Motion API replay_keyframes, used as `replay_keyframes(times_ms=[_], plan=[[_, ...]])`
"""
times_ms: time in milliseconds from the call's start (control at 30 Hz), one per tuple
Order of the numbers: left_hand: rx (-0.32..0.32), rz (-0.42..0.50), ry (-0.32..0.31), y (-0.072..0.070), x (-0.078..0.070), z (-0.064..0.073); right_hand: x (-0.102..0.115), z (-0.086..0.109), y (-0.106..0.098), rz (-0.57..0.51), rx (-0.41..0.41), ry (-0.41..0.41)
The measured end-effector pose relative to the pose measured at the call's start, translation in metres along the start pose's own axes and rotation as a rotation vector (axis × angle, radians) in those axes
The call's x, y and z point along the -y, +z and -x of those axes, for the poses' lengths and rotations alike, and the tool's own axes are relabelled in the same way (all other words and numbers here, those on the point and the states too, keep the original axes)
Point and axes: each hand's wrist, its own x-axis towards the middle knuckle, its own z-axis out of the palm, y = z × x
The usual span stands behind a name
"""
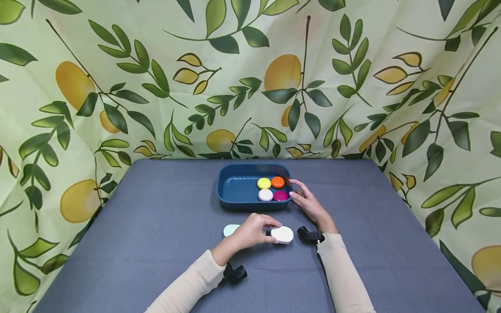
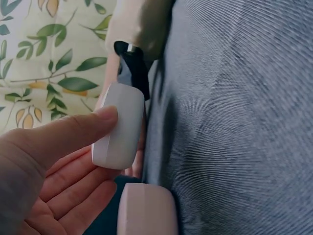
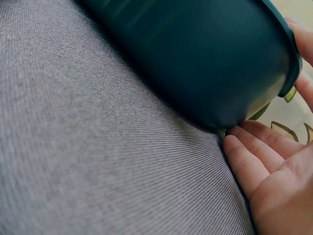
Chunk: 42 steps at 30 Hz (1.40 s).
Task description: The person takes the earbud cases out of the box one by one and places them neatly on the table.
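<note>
My left hand point(image 1: 254, 231) pinches a white oval block point(image 1: 282, 235) between thumb and fingers. In the left wrist view, the thumb presses one broad face of the white block point(image 2: 122, 129). Beside that hand lies a mint-green oval piece point(image 1: 231, 229), partly hidden by it. My right hand point(image 1: 308, 203) touches the right end of a dark blue box point(image 1: 238, 205), with fingers spread along its rim and wall. In the right wrist view, the lower fingers point(image 3: 247, 161) lie nearly straight near the box's base.
Inside the box, on its right side, sit a yellow disc point(image 1: 264, 183), an orange disc point(image 1: 278, 182), a pale pink disc point(image 1: 265, 194) and a magenta disc point(image 1: 280, 195). Grey-blue cloth point(image 1: 156, 243) covers the table. A leaf-patterned curtain point(image 1: 242, 87) stands behind it.
</note>
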Motion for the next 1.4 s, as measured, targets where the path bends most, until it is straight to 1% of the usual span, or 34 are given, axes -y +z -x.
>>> replay_keyframes(times_ms=[100,367,600,733,900,1033,1100,1200,1300,1400], plan=[[-0.006,-0.026,-0.002,0.003,0.001,0.000,0.001,0.000,0.000,0.009,0.003,-0.001],[-0.011,-0.114,0.004,0.005,0.006,0.000,0.000,0.000,-0.001,0.004,0.003,0.009],[0.017,-0.159,-0.050,0.006,0.008,0.001,0.000,0.001,0.000,-0.012,0.003,0.016],[0.045,-0.184,-0.080,0.006,0.008,0.001,0.001,0.002,0.000,-0.015,0.002,0.022],[0.064,-0.189,-0.094,0.004,0.007,0.000,0.001,0.002,0.000,-0.005,0.002,0.027],[0.051,-0.195,-0.080,0.002,0.006,0.001,0.002,0.002,0.000,0.002,0.001,0.028],[0.041,-0.183,-0.069,-0.001,0.004,0.001,0.001,0.002,0.000,0.000,-0.005,0.032],[0.020,-0.152,-0.053,-0.007,0.001,0.001,0.001,0.001,0.000,-0.001,-0.009,0.036],[-0.013,-0.116,-0.023,-0.015,-0.001,0.000,-0.001,0.001,0.000,0.011,-0.010,0.034],[-0.063,-0.062,0.000,-0.023,0.000,-0.002,-0.002,0.000,0.000,0.019,-0.004,0.026]])
